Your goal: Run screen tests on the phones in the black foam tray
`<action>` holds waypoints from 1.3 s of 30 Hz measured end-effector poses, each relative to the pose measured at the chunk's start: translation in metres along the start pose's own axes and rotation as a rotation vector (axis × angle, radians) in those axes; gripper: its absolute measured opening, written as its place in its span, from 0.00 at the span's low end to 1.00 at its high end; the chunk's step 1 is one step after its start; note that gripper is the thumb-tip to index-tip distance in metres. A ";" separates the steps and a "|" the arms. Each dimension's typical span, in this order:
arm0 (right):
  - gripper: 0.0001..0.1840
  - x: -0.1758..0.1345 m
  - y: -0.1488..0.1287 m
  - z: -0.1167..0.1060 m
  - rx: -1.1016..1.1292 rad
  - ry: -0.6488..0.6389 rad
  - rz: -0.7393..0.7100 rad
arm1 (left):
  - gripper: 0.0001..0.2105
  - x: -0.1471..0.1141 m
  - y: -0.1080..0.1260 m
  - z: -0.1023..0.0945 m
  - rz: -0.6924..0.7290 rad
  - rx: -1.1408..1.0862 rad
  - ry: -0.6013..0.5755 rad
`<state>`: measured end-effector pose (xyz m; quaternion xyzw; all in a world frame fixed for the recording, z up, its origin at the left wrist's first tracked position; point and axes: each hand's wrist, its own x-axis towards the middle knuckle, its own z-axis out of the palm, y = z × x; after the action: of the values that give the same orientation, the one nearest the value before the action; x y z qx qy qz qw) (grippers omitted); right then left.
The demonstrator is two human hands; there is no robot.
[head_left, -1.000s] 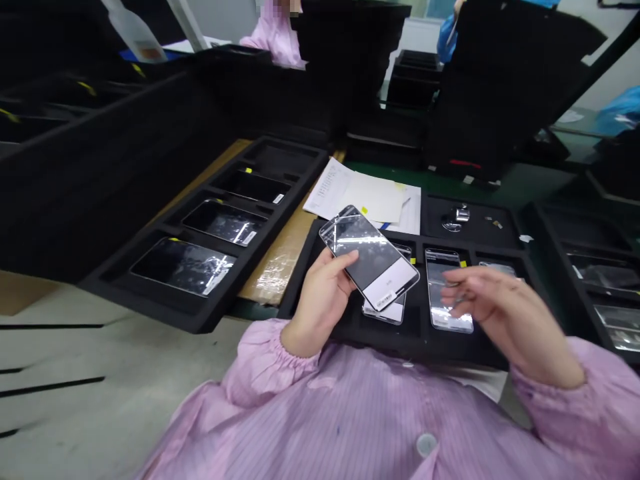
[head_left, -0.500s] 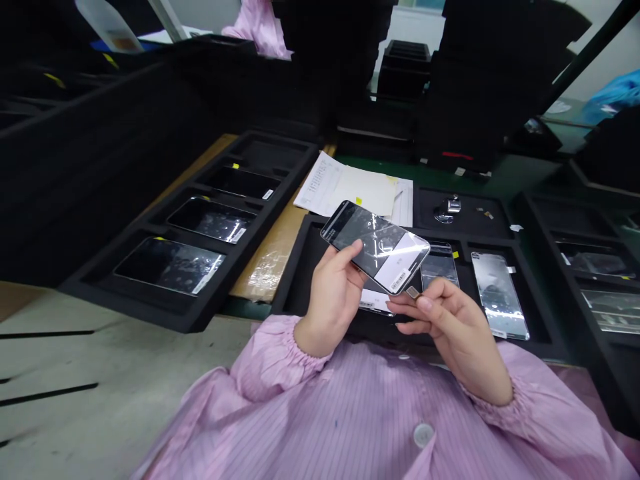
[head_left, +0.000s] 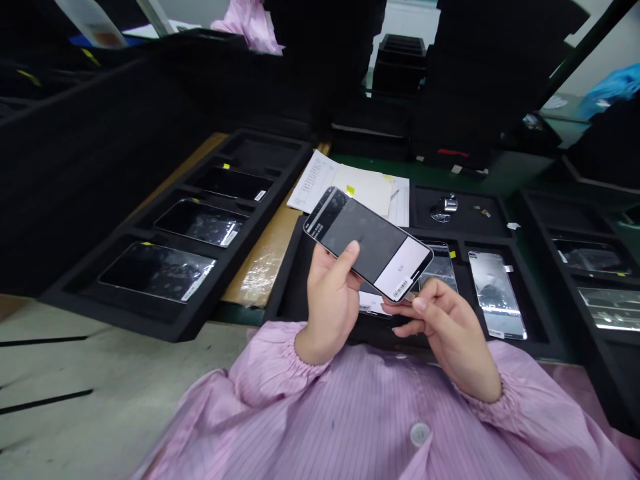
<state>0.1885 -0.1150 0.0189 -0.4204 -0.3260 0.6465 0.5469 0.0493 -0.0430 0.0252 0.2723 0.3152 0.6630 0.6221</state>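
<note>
My left hand (head_left: 330,293) grips a smartphone (head_left: 370,240) by its lower long edge, thumb on the glass. The phone is tilted, its lit screen showing a grey area and a white band, with a barcode label at its near end. Between the thumb and fingers of my right hand (head_left: 445,327) is a small flat metallic piece (head_left: 411,297), right at the phone's barcode end. Whether it sits in the phone I cannot tell. Below the hands, a black foam tray (head_left: 290,293) holds another phone (head_left: 375,304), partly hidden, a phone with a yellow tab (head_left: 440,263) and a silvery phone (head_left: 497,293).
At left, a black tray (head_left: 175,327) holds several dark-screened phones. Papers (head_left: 313,180) lie behind my hands. A shiny metal object (head_left: 446,205) and tiny pieces rest in the tray's rear compartment. Another tray (head_left: 565,267) stands at right, and tall black stacks (head_left: 495,87) rise behind.
The phone is tipped so its screen shows with less glare. The small piece in my right hand has moved closer to the phone's end and is now mostly hidden.
</note>
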 end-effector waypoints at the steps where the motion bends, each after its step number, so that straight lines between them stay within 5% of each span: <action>1: 0.15 0.001 0.001 -0.001 -0.010 -0.017 -0.005 | 0.20 0.000 0.000 -0.001 -0.001 0.003 -0.010; 8: 0.18 0.007 0.004 0.001 -0.121 0.015 -0.058 | 0.21 -0.004 0.005 0.001 0.078 0.073 -0.013; 15: 0.26 0.017 0.009 0.000 -0.152 -0.033 -0.031 | 0.18 -0.012 0.009 0.005 -0.106 0.055 -0.047; 20: 0.23 0.052 -0.047 -0.047 -0.873 -0.327 -0.020 | 0.26 0.001 0.033 -0.013 -0.224 0.256 -0.112; 23: 0.13 0.090 -0.093 -0.099 -1.212 0.208 -0.147 | 0.33 0.026 0.052 -0.045 -0.133 0.522 -0.074; 28: 0.15 0.139 -0.115 -0.169 -1.316 0.506 -0.169 | 0.30 0.058 0.053 -0.086 -0.112 0.963 -0.183; 32: 0.09 0.162 -0.111 -0.195 -1.378 0.618 -0.153 | 0.24 0.040 0.030 -0.065 0.205 1.356 -0.134; 34: 0.03 0.167 -0.113 -0.198 -1.387 0.625 -0.172 | 0.25 0.025 0.012 -0.046 0.351 1.460 -0.270; 36: 0.03 0.163 -0.117 -0.190 -1.376 0.604 -0.216 | 0.27 0.012 -0.009 -0.032 0.261 1.446 -0.427; 39: 0.09 0.130 -0.116 -0.159 -1.320 0.539 -0.321 | 0.29 0.002 -0.033 -0.023 0.155 1.326 -0.388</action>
<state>0.3756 0.0284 0.0273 -0.7540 -0.5596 0.1012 0.3289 0.0532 -0.0423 -0.0148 0.7299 0.5166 0.3124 0.3206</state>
